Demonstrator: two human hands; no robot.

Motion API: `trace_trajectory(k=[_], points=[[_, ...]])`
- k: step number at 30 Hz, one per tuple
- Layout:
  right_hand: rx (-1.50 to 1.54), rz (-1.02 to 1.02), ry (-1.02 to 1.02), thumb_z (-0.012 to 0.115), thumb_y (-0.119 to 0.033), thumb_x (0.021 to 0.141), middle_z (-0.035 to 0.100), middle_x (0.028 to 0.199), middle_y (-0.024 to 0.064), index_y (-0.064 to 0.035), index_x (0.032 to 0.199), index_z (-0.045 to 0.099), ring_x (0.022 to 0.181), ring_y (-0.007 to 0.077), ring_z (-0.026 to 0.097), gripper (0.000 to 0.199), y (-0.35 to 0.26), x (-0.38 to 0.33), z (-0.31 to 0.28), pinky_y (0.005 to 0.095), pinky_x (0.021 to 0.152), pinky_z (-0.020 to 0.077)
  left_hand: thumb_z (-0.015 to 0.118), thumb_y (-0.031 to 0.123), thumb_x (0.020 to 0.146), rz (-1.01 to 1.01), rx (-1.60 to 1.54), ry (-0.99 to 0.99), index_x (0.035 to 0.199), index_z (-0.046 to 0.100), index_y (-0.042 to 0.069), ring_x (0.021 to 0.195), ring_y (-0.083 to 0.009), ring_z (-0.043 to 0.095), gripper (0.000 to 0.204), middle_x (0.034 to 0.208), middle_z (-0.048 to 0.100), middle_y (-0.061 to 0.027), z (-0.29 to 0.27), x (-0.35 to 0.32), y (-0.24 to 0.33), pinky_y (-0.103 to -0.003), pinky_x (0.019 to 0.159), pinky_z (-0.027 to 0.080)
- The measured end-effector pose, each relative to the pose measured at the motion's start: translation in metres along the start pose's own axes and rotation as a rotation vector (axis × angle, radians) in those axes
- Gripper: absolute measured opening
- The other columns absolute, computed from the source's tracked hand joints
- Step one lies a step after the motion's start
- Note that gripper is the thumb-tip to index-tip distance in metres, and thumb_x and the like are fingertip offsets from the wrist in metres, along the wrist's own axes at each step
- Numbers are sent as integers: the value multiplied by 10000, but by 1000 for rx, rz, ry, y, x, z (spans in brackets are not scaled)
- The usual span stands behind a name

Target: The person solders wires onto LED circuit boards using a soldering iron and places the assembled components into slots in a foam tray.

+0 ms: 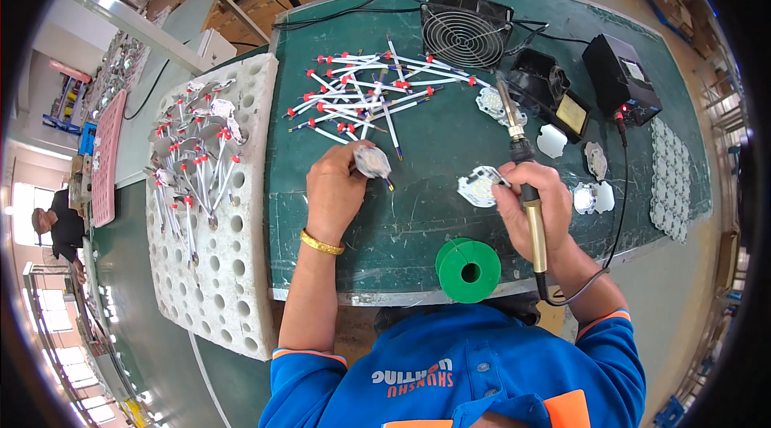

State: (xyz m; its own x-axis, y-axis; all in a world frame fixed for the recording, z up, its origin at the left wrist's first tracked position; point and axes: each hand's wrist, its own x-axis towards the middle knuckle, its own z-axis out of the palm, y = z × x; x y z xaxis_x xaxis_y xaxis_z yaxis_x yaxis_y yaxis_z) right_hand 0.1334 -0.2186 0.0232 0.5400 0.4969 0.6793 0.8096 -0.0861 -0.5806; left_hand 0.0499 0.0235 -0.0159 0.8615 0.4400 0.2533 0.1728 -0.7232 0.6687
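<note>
My left hand [333,191] pinches a round pale lamp disc [373,161] with a wire end sticking out below it. My right hand [530,207] is closed around a soldering iron [521,148], its tip pointing away from me. Beside the right thumb and fingertips lies a white LED board [479,187]; whether they touch it I cannot tell. More LED boards [491,101] lie beneath the iron's tip. Beyond my left hand spreads a loose pile of white wires with red rings [361,91].
At left, a white foam block [213,283] full of holes holds several wired discs [197,135]. A green solder spool [448,271] sits at the near edge. Farther back stand a black fan [463,36], an iron stand [546,83] and a black power unit [618,79]. Stacked boards [671,179] lie right.
</note>
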Motion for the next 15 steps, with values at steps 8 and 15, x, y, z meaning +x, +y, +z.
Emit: trace_trajectory(k=[8, 15], points=[[342, 367, 0, 639, -11, 811, 486, 711, 28, -59, 1000, 448, 559, 81, 558, 273, -5, -2, 12, 241, 463, 439, 616, -129, 655, 71, -170, 23, 925, 654, 18, 692, -186, 598, 310, 758, 586, -68, -7, -1, 19, -256, 650, 463], [251, 240, 67, 653, -2, 786, 463, 736, 4, -72, 1007, 458, 538, 59, 418, 304, 6, -1, 8, 197, 494, 352, 664, 42, 816, -231, -1121, 36, 959, 641, 43, 759, -77, 548, 145, 936, 639, -37, -20, -6, 21, -203, 677, 433]])
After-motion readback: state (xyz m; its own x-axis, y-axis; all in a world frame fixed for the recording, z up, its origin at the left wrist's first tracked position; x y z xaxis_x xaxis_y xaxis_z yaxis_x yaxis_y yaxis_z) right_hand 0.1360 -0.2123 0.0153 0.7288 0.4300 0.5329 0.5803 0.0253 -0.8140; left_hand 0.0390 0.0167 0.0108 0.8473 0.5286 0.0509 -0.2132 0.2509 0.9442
